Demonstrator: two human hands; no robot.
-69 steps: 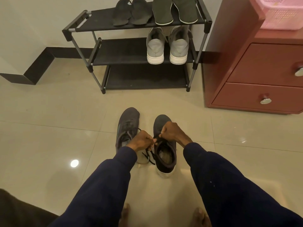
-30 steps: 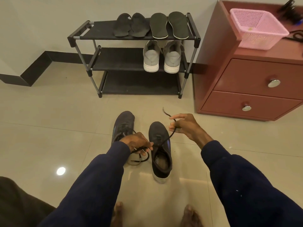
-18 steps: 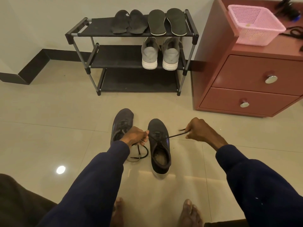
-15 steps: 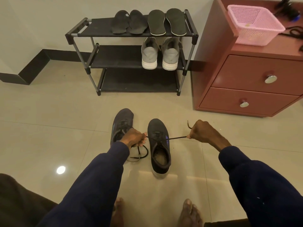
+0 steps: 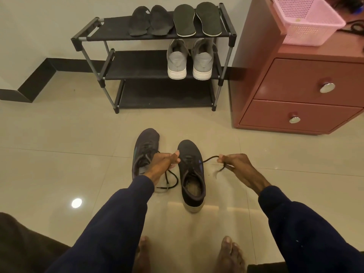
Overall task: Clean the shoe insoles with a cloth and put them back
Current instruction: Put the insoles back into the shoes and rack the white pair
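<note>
Your right hand (image 5: 234,163) pinched one end of the black lace (image 5: 209,159), which stretched sideways from the dark shoe (image 5: 192,174). Your left hand (image 5: 163,164) gripped the other end by the eyelets. A second dark shoe (image 5: 145,148) stood just beside it. Four insoles (image 5: 184,20) lay on the top shelf of the rack (image 5: 226,34).

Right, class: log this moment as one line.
stage: unlacing | left hand: pinches lace at shoe | right hand: holds lace end | insoles: on rack
</note>
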